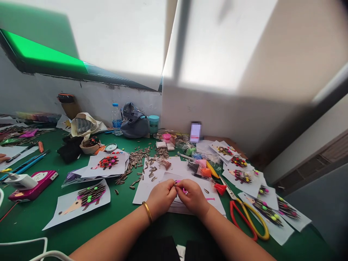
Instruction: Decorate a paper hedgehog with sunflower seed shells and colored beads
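Note:
My left hand (163, 195) and my right hand (191, 197) meet over the white paper (143, 194), fingertips pinched together on something too small to make out. Bits of pink clay (185, 190) show by the right fingers, and a pink strip (210, 199) lies on the paper beside that hand. A gold bangle (147, 211) circles my left wrist. Striped sunflower seeds (137, 157) are scattered beyond the left hand, with a single seed (206, 191) right of the right hand. To the left lies a hedgehog picture (78, 203) with seed spines and green balls.
Scissors (246, 214) with red and yellow handles lie at the right, near several hedgehog pictures (241, 176). Bagged clay (202, 163) sits behind my right hand. A phone (195, 131) leans on the wall. A pink power strip (35, 185) and another person's hand (3, 158) are far left.

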Demonstrator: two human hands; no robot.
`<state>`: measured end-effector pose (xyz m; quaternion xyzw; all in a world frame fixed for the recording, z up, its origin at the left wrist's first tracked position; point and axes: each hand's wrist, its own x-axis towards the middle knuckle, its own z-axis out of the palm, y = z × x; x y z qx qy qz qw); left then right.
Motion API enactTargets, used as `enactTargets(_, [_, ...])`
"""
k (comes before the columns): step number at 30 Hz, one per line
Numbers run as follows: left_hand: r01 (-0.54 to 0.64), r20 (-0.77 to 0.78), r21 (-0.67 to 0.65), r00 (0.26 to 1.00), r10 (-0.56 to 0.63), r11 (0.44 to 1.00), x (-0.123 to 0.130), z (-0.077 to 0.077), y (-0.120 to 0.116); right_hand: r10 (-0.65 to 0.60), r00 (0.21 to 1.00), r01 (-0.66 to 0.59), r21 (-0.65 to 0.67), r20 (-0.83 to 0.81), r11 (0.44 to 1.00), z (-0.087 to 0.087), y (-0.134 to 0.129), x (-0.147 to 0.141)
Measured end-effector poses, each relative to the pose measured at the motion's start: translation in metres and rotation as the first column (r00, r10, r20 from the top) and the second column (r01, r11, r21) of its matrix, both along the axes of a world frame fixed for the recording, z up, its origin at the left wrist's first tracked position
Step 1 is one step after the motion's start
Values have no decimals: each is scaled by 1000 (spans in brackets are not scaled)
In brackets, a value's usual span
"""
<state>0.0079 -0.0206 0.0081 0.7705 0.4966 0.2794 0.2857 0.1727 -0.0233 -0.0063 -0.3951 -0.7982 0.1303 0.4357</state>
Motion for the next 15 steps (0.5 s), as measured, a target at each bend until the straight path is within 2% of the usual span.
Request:
enactTargets(4, [-2,-24,3,1000,2,1000,0,0,0,-19,996,13,59,88,998,-3,2,-1])
enactTargets(10, [38,42,-23,998,-37,999,-1,-1,1,-81,975,42,184,206,982,-4,3,-1])
enactTargets(15, [101,67,8,993,-102,995,-5,2,2,-7,982,-21,142,189,990,2,2,4])
